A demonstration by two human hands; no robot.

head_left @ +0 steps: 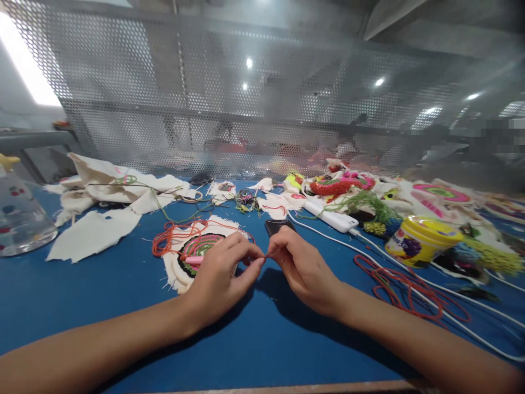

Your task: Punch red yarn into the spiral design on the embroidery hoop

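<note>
Fingertip to fingertip, my left hand (223,273) and my right hand (303,271) pinch a thin reddish strand between them; it looks like the end of the orange-red yarn (163,241). That yarn lies in loose loops over a cream cloth (175,276) with frayed edges. Rings of black, green and pink yarn (207,241) are worked into the cloth. A pink pen-like handle (192,260) rests on it, its right end hidden behind my left hand. Just beyond my right hand lies a dark phone (274,225), partly covered by it.
A yellow tub (426,238) and a tangle of orange-red yarn (406,290) sit at right. White cables run from a white power strip (332,214). Cloth scraps (96,232) and a clear bottle (24,219) stand left. A perforated metal screen (205,98) rises behind the blue table (262,350).
</note>
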